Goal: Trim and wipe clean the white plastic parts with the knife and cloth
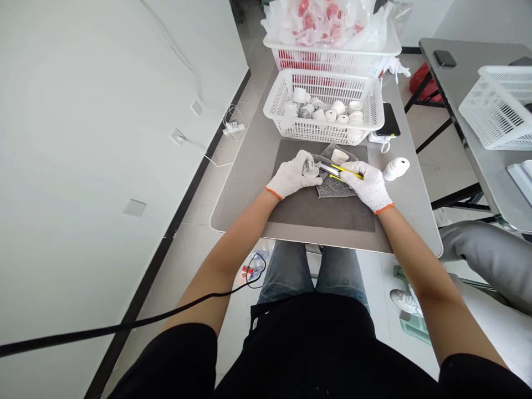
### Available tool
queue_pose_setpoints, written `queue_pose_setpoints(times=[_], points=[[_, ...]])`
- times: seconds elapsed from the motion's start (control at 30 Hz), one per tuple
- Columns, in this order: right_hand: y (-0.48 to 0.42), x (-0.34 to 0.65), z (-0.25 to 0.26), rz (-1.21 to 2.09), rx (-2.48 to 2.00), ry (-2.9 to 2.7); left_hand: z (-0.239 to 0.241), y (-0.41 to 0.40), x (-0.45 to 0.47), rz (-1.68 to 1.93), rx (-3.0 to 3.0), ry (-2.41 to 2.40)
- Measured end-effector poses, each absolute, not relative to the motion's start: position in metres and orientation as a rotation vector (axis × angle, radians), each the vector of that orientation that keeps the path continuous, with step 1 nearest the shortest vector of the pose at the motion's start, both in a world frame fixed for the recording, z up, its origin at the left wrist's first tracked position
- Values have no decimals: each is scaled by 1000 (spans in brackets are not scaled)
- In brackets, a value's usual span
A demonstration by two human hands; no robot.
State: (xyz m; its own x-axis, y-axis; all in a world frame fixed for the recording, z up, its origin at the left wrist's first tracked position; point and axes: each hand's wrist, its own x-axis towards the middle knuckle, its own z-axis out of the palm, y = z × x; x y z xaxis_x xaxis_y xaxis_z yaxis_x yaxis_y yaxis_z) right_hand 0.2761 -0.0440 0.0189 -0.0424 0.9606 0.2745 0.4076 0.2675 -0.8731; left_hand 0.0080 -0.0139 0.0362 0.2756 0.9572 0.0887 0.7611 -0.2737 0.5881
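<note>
Partly, the white ring-shaped part [310,169] is lost behind the gloved fingers of the left hand [292,173], so only its rounded, open-looking face shows. Whether the blade of the yellow-and-black cutter [334,170] touches that part or stops just beside it is too small to tell, and the rear of its handle disappears under the right hand [366,182]. Both hands and the cutter also cover stretches of the grey cloth [332,189]. Beyond, toward twelve o'clock, the bagged goods [326,22] run out of view at the top edge; at three o'clock a second table [477,52] is cut off, as is a neighbour's grey-clad leg [490,255].

The left grip is clamped around the white part, thumb and fingers drawn in on it; the right grip is closed along the cutter, whose blade points toward nine o'clock. Both meet over the cloth, around the middle of the dark mat [324,216] on the bench [245,191]. Another white piece [339,157] lies on the cloth at one o'clock from there, and a white rounded fitting [396,168] stands off the mat, near the right hand at its two o'clock.

The left forearm comes in from seven o'clock, the right from five, both bare above the orange-edged gloves. A white basket [286,126] of similar pieces sits at twelve o'clock.
</note>
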Motion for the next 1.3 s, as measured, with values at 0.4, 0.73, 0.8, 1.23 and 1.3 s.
queue_pose_setpoints(times=[0.4, 0.73, 0.8, 1.23, 1.3], points=[[-48, 281, 21, 588, -1363, -1842, 33, -15, 10, 530, 2241, 1453], [-48, 283, 25, 475, -1412, -1869, 42, -21, 11, 605, 2134, 1438], [-48, 283, 25, 490, -1401, -1861, 41, -20, 10, 609, 2164, 1402], [-45, 284, 22, 577, -1387, -1745, 33, -14, 8, 599, 2232, 1395], [-45, 283, 22, 609, -1382, -1746, 33, -13, 9, 576, 2223, 1417]])
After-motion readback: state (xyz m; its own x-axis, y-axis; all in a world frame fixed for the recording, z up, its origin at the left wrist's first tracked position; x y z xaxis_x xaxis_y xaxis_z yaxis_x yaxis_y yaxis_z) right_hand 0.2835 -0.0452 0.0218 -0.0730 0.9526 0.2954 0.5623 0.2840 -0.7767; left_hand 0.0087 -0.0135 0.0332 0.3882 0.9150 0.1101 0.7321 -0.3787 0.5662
